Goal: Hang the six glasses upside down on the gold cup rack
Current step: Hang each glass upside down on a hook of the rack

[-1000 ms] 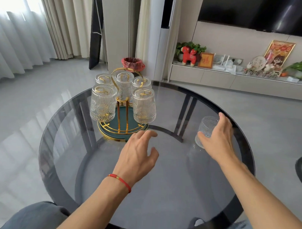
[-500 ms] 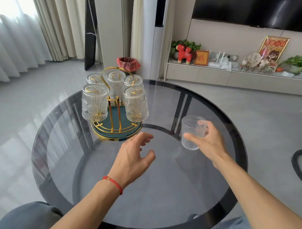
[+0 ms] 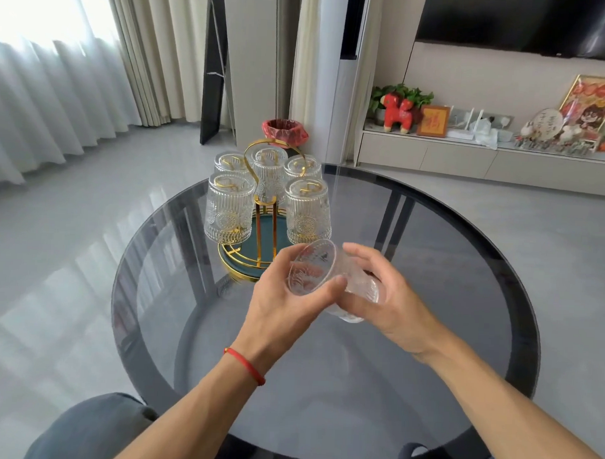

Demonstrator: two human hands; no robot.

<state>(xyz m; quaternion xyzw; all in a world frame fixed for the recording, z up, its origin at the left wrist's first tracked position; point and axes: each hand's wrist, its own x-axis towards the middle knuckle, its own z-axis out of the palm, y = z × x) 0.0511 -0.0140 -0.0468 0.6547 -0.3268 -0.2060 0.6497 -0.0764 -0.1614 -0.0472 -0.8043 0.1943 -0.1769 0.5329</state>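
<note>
Round smoked-glass counter [image 3: 430,268] fills the centre and lower frame, with dark legs visible through its top. Sheer white curtains [image 3: 41,93] hang at upper left, beige drapes [image 3: 156,52] just beside them. A red-lined bin [image 3: 284,129] stands on the grey tiled floor [image 3: 72,204] beyond the counter's far edge. Dark television [image 3: 521,20] occupies upper right. Below it, a low shelf [image 3: 468,156] carries a red horse figurine [image 3: 398,110], a green plant [image 3: 407,94] behind it, a small framed picture [image 3: 432,121], and a larger gold-framed picture [image 3: 592,102]. Further small ornaments at far right are too blurred to identify, possibly figurines.

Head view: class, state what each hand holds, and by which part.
Both hold the sixth glass, tilted: left hand near its rim, right hand round its base end.
</note>
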